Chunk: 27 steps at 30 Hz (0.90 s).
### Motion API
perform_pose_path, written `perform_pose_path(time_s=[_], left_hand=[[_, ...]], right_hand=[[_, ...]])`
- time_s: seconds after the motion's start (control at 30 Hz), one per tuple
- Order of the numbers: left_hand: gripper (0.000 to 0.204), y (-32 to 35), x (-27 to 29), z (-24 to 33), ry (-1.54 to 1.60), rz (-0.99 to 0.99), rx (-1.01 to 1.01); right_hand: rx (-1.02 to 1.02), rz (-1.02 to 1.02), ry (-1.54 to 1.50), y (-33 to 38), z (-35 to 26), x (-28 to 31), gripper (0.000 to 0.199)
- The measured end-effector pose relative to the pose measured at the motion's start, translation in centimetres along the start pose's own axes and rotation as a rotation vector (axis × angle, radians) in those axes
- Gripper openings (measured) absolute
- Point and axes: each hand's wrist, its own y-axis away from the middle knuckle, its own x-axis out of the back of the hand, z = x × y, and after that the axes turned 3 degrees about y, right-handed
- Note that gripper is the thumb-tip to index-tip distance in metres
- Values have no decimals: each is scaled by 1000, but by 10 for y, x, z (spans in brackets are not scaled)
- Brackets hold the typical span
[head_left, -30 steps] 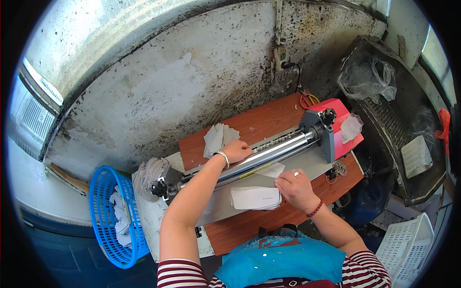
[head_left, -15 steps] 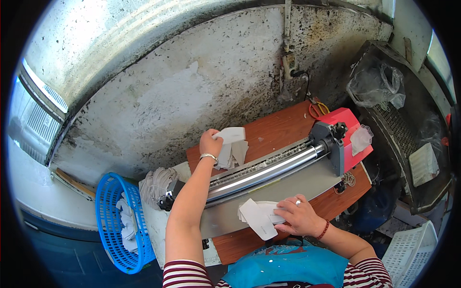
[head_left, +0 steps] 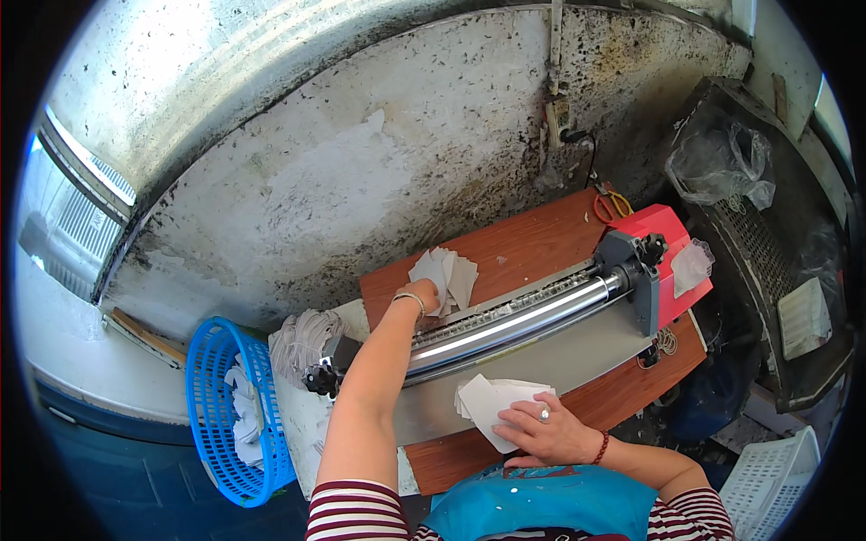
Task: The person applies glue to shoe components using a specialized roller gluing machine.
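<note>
Behind the roller, my left hand [head_left: 424, 294] is down at a loose pile of flat white pieces [head_left: 456, 275], its fingers curled at the pile's near left edge. The fingertips are partly hidden, and the hand appears closed on one piece there. In front of the roller, a fanned stack of white pieces [head_left: 528, 389] rests on the metal plate [head_left: 433, 410]. My right hand [head_left: 550, 435] grips the slanted top piece [head_left: 484, 406], fingers over it and the thumb near its lower edge. Between my hands runs the shiny metal roller [head_left: 514, 326] of a machine with a red end housing [head_left: 666, 243].
At the left stands a blue plastic basket [head_left: 200, 406] holding white scraps. A bundle of pale cord [head_left: 307, 344] lies by the roller's left end. Orange-handled scissors [head_left: 613, 206] lie at the far end of the brown board [head_left: 550, 234]. A white crate [head_left: 767, 478] stands lower right.
My left hand has lowered the raised white piece to the far pile. My right hand has shifted nearer and left, onto the top piece. The whole view has moved slightly.
</note>
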Motion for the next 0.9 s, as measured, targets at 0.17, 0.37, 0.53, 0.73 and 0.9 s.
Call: perform_pose_path(time_s=[0.17,0.37,0.53,0.73,0.9], left_hand=[[34,0,-2,-3,80,165,9],[34,24,7,20,230,258,-212],[31,48,-1,48,442,215,-447],[28,60,-11,79,649,-32,-500],[24,45,-4,89,490,-96,-426]], right_hand=[[64,25,273,7,0,-19,34],[50,154,171,6,16,0,30],[-99,310,200,20,47,9,24],[-196,308,260,29,67,4,21],[-261,326,271,16,75,4,21]])
